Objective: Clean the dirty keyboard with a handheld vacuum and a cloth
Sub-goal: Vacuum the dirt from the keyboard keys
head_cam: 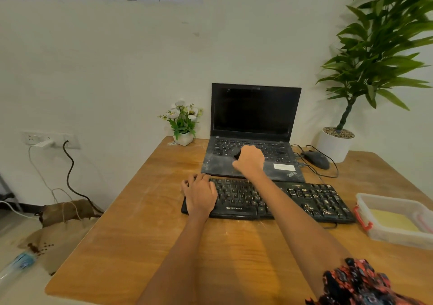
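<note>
Left hand [201, 195] rests flat, steadying the dusty keyboard [269, 202]; right hand [249, 160], over the laptop [254, 129], clutches something dark, unidentifiable. Vacuuming seemingly comes next.

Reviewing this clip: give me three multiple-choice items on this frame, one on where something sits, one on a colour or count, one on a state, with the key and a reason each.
1. Where does the left hand rest?
A. on the left end of the black keyboard
B. on the mouse
C. in the plastic box

2. How many potted plants stand on the table?
A. none
B. two
C. four

3. What state is the laptop in?
A. lid closed
B. open, screen dark
C. open, screen lit

Key: 1 A, its fingers lie over the leftmost keys. 2 B, a small flower pot and a tall leafy plant. 3 B, the lid is up and the screen black.
</note>
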